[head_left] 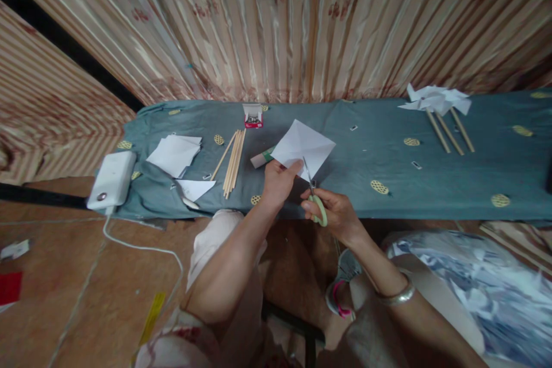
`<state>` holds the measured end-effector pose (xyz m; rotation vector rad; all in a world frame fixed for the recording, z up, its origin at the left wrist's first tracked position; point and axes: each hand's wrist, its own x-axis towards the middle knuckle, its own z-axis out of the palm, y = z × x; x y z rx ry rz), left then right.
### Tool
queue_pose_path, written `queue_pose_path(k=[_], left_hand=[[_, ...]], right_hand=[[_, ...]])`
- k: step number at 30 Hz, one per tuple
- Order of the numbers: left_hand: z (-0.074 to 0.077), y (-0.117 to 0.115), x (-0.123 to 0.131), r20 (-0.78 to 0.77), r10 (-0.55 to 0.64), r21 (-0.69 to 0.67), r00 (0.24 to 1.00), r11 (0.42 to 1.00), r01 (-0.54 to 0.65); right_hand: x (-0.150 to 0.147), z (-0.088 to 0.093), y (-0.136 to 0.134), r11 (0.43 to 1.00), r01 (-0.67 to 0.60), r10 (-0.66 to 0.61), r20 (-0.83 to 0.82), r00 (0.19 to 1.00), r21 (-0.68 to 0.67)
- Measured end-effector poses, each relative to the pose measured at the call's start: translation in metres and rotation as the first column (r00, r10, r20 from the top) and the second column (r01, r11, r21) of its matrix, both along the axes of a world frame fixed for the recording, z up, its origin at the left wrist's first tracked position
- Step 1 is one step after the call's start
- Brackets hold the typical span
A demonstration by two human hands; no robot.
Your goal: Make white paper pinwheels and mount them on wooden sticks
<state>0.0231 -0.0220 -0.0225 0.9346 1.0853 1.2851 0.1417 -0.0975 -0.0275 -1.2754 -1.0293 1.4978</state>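
Observation:
My left hand (280, 179) pinches a square sheet of white paper (302, 144) near its lower left edge, above the cloth-covered table. Faint crease lines run across the sheet. In my right hand (334, 210) is a pair of scissors (319, 211) with light green handles. Their blades point up and away from me and lie at the paper's lower corner. Behind the sheet, partly hidden by it, lies a small tube (261, 158) with a green part. A red and white box (253, 117) with small metal pieces stands open beyond it.
Wooden sticks (235, 164) lie left of my hands, beside a stack of white paper (175, 154) and a folded paper piece (196, 188). A white power bank (112, 178) with a cable sits at the left end. Paper pinwheels (440, 99) on sticks lie at the far right. A striped curtain (276, 29) hangs behind the table.

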Motion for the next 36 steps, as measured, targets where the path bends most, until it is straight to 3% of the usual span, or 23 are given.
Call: queue_pose_path(k=[10,17,20,23,28,32,36], left_hand=[[0.005,0.002,-0.004,0.163,0.046,-0.081,0.986,0.996,-0.034],[0.006,0.006,-0.018,0.174,0.068,-0.049,0.982,0.997,-0.06],[0.004,0.007,-0.022,0.138,0.046,-0.011,0.989,0.999,-0.045],[0.002,0.004,-0.023,0.043,-0.015,0.021,0.999,1.0,0.014],[-0.002,-0.005,-0.016,-0.148,-0.274,-0.076,0.95,0.961,0.265],[-0.006,-0.013,-0.01,-0.27,-0.413,-0.112,0.87,0.911,0.398],[-0.008,-0.018,-0.007,-0.312,-0.466,-0.13,0.828,0.884,0.449]], right_hand=[[0.008,-0.004,-0.011,0.987,-0.16,0.161,0.041,0.986,-0.009],[0.025,0.006,-0.022,0.972,-0.213,0.221,0.085,0.972,-0.099],[0.036,0.009,-0.022,0.99,-0.127,0.134,0.11,0.985,-0.064],[0.048,0.007,-0.017,0.999,0.051,-0.053,0.136,0.989,0.012],[0.065,0.004,0.001,0.944,0.308,-0.319,0.091,0.943,0.118],[0.067,0.007,0.015,0.918,0.347,-0.37,0.103,0.923,0.19],[0.06,0.01,0.022,0.935,0.325,-0.336,0.062,0.94,0.146]])
